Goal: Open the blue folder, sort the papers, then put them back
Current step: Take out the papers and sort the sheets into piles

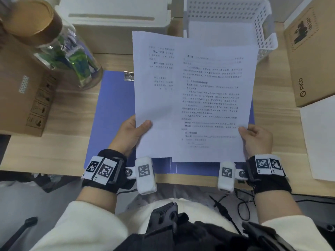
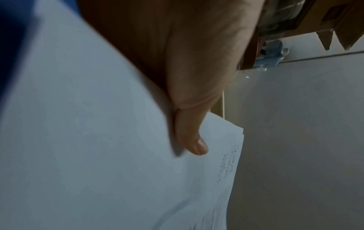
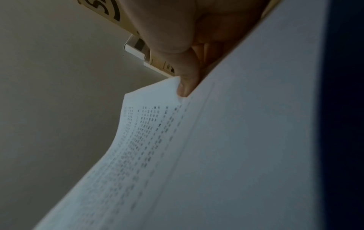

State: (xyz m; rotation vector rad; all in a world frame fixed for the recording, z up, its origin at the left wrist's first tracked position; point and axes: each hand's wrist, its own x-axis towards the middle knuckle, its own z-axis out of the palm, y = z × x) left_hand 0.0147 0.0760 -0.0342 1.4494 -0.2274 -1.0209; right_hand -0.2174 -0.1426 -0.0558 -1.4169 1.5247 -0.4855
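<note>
1. From the head view I see the blue folder (image 1: 112, 113) lying open on the desk, and a white basket (image 1: 262, 20) holding paper. My left hand (image 1: 130, 133) and right hand (image 1: 257, 138) each pinch one of two sheets (image 1: 208, 98) held above the folder.
2. Left wrist view: my thumb (image 2: 189, 137) presses on paper.
3. Right wrist view: my fingertips (image 3: 185, 87) clamp the printed sheet's edge.

"PICO" on cardboard box (image 1: 308, 57) at right; printed Chinese text on papers (image 1: 208, 98), mostly illegible.

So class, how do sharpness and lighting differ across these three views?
Head view: bright, papers readable as print though soft, edges bowed by the wide lens. Left wrist view: dim, left hand close and blurred. Right wrist view: dim, right hand blurred, print smeared.
</note>
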